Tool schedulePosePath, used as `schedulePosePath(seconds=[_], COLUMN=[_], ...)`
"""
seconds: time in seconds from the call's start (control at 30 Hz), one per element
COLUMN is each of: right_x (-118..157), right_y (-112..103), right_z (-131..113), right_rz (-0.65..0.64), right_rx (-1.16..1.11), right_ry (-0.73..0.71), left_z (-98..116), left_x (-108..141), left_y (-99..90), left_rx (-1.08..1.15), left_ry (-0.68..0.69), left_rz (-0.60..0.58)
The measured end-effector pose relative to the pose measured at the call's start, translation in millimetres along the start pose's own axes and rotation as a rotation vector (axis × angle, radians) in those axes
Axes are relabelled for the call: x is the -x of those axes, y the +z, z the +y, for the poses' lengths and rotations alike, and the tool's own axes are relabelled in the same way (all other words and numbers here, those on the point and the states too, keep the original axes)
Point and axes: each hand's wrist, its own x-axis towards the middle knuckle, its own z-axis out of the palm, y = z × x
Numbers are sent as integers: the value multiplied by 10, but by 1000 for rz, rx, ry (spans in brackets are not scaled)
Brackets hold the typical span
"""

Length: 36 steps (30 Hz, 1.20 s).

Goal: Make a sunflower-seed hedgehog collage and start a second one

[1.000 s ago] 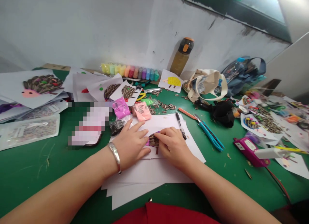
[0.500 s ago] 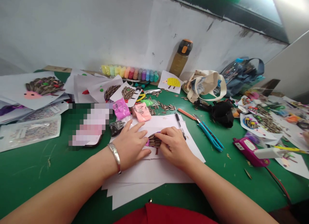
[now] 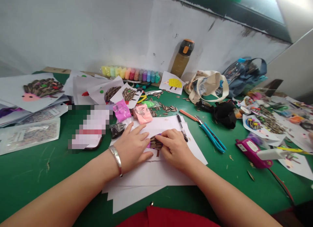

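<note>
So, the left hand (image 3: 133, 148) lies palm down with its fingers spread, their tips at the left side of a small hedgehog figure (image 3: 156, 143) — purple clay set with striped sunflower seeds, a brown leg below; the right hand (image 3: 175, 147) is curled, its forefinger touching the figure's right part, though I cannot tell whether it pinches a seed; the two hands are apart, with the figure showing between them, on the top sheet of a stack of white paper (image 3: 137, 174) by the middle of the counter's (image 3: 29, 174) near edge.

A black pen (image 3: 182, 128) lies along the stack's right side, near its far right corner; a blue utility knife (image 3: 211, 135) and an orange stick (image 3: 188, 115) rest on the counter to the right of it; by the stack's far left corner sit a black packet (image 3: 117, 130), a pink packet (image 3: 143, 113) and a purple packet (image 3: 121, 110); loose sunflower seeds (image 3: 168, 108) lie beyond — towards the counter's far edge, where a row of coloured clay packets (image 3: 132, 74), a yellow hedgehog picture (image 3: 175, 83) and a drinking bottle (image 3: 182, 59) stand by the wall; a larger seed hedgehog (image 3: 44, 88) lies towards the counter's far left corner.
</note>
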Motion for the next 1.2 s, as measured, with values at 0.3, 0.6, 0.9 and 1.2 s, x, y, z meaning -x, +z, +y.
schedulePosePath(seconds=[0.3,0.6,0.9,1.2], right_x=[61,70,-224,-893], right_y=[-38,-77,-381,-274], right_z=[118,284,386,631], right_rz=[72,172,-55,-139], right_rx=[-33,-2,146,440], right_ry=[26,117,133,230], left_z=[-27,-45,-20,-53], left_x=[-24,-22,-29,-1], left_y=[-46,-32,13,70], left_rx=[-7,-9,-36,-47], left_ry=[-27,-55,-106,-96], left_rz=[14,-36,-65,-19])
